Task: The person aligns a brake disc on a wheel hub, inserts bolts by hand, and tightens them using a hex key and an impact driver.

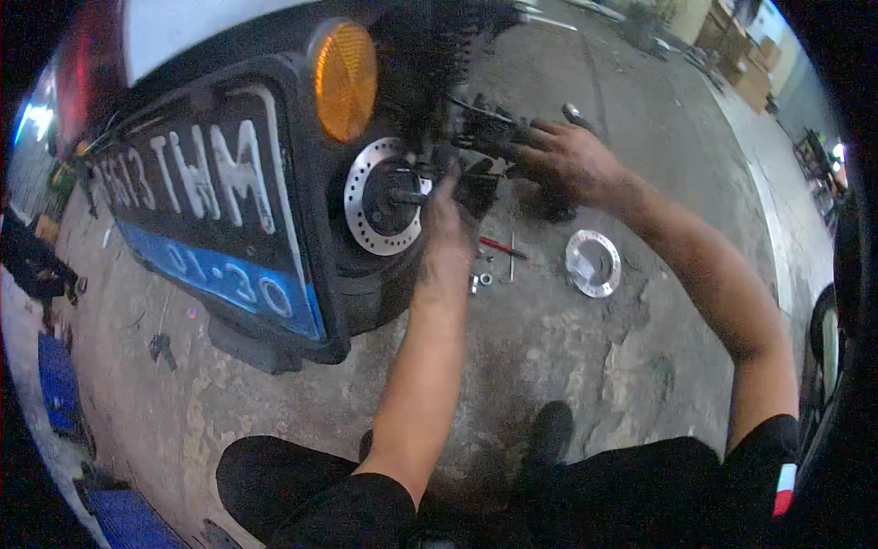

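Note:
Behind the motorcycle's number plate (206, 206), a drilled silver brake disc (357, 206) sits on the wheel hub with an axle end sticking out of its centre. My left hand (446, 224) is beside the disc's right edge, its thumb up and closed against a dark mechanical part (477, 190); its other fingers are mostly hidden. My right hand (572, 163) reaches in from the right to dark parts below the shock absorber spring (462, 55). Its fingertips blur into those parts, so its grip is unclear.
On the concrete floor lie a loose silver ring-shaped disc (614, 265) with something clear on it, a red-handled tool (503, 247), a thin metal T-shaped tool (512, 261) and small nuts (486, 279). An orange reflector (346, 80) juts out above the plate. Cardboard boxes (752, 87) stand far right.

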Demonstrator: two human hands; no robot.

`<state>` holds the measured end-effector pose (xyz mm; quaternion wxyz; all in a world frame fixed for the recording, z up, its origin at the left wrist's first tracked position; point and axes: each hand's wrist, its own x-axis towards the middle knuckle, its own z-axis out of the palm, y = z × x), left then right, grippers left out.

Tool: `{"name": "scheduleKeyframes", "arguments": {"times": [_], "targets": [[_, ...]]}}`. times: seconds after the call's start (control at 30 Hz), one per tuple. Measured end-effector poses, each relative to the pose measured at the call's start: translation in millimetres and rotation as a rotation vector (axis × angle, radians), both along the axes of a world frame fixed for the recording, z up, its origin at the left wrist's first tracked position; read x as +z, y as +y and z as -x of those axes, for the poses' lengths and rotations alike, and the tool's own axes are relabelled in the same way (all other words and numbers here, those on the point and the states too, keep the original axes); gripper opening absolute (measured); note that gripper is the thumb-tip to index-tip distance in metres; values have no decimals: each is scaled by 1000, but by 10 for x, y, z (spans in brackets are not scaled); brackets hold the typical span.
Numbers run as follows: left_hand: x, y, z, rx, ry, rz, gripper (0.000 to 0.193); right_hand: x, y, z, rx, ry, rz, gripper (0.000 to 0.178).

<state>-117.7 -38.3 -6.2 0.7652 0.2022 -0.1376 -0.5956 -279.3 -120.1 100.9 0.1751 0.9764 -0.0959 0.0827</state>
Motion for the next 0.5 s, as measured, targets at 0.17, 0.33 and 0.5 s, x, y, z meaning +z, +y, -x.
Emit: {"name": "scheduleKeyframes", "arguments": {"times": [0.17, 0.33, 0.5], "targets": [[-50, 123, -119, 53, -51, 35, 36, -265, -131, -160, 175, -110, 16, 58], [-37, 160, -176, -33, -211, 7, 40, -538, -319, -217, 198, -273, 74, 39], [23, 294, -168, 125, -398, -225, 41, -798, -121, -364, 161, -450, -81, 37]]}}
